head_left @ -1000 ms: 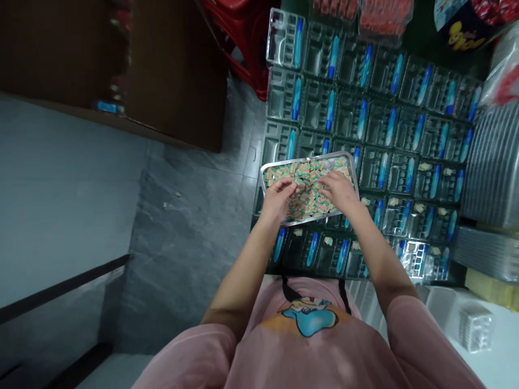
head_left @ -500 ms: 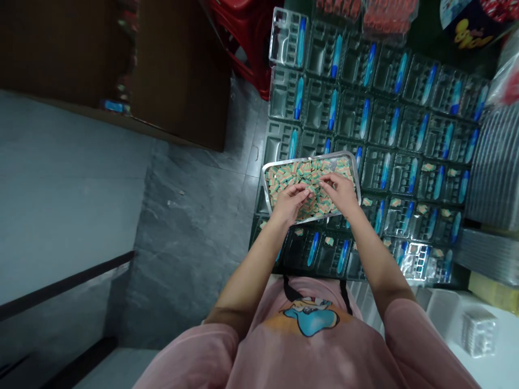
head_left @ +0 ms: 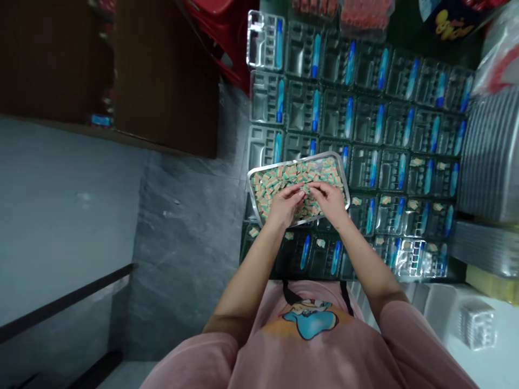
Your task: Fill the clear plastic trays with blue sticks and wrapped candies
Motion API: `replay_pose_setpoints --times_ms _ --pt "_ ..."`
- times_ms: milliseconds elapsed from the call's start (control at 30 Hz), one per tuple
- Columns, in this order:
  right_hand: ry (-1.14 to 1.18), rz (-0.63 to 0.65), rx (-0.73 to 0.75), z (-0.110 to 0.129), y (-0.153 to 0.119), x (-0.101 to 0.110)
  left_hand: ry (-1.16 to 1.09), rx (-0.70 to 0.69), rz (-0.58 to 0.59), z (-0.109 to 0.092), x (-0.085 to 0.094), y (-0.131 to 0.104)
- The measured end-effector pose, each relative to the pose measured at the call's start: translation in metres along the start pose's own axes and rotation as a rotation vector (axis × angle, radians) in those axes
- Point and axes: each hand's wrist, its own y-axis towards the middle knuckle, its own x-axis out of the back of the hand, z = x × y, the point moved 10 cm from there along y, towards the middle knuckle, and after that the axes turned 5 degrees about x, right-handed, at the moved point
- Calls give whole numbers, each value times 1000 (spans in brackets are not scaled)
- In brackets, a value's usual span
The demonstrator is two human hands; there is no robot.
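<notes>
A metal tray (head_left: 254, 202) heaped with small striped green-and-orange pieces (head_left: 270, 182) rests on top of clear plastic blister trays. Over its middle, my left hand (head_left: 285, 204) pinches some of these pieces between thumb and fingers. My right hand (head_left: 327, 201) is just beside it, its thumb and fingertips closed at the same small pieces; fingertips of both hands almost meet. Exactly how many pieces they hold is too small to tell. Around the tray, each clear blister tray (head_left: 300, 105) carries a blue pen (head_left: 315, 111); several nearer ones also hold a striped piece (head_left: 320, 243).
Stacked clear plastic trays (head_left: 491, 156) stand at the right edge. Boxes of red-orange pieces (head_left: 365, 16) and a printed tub (head_left: 446, 21) are at the back. A red stool (head_left: 219, 38) and a large cardboard box (head_left: 166, 81) stand to the left.
My right hand has moved left and closer to my left hand, so the fingertips now nearly touch. The whole view has shifted slightly.
</notes>
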Motion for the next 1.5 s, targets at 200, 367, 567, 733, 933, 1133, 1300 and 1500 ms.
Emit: replay_pose_setpoints --times_ms 200,367,567,733,933,1133,1300,1500 --pt "-192 -6 111 15 3 21 25 -93 -92 -5 -17 3" --pt "-396 71 116 18 -2 50 43 -110 -46 6 -54 2" --pt "-381 -16 83 1 -5 119 179 -117 26 26 -101 0" --pt "-334 -357 -124 -63 24 233 241 -141 32 28 -116 -3" --pt "-408 -312 -235 -116 69 278 246 -215 -57 16 -107 -4" --pt "-541 -181 -240 -129 80 267 218 -234 -80 12 -105 -4" --pt "-582 -135 -189 -134 85 260 219 -251 -84 9 -106 -5" --pt "-688 -174 -163 -129 85 259 229 -259 -102 7 -103 -4"
